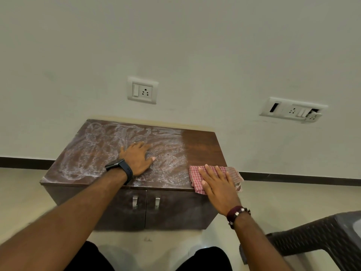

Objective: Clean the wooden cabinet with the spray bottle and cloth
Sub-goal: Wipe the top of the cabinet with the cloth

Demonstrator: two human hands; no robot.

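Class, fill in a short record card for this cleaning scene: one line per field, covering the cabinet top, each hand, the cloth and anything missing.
cabinet top: white smeared film over left and middle; right strip bare dark wood
left hand: flat on the filmed area, holding nothing, watch on wrist
right hand: pressed flat on the cloth at the front right corner
cloth: pink checked, partly overhanging the edge
spray bottle: not in view
cabinet doors: closed
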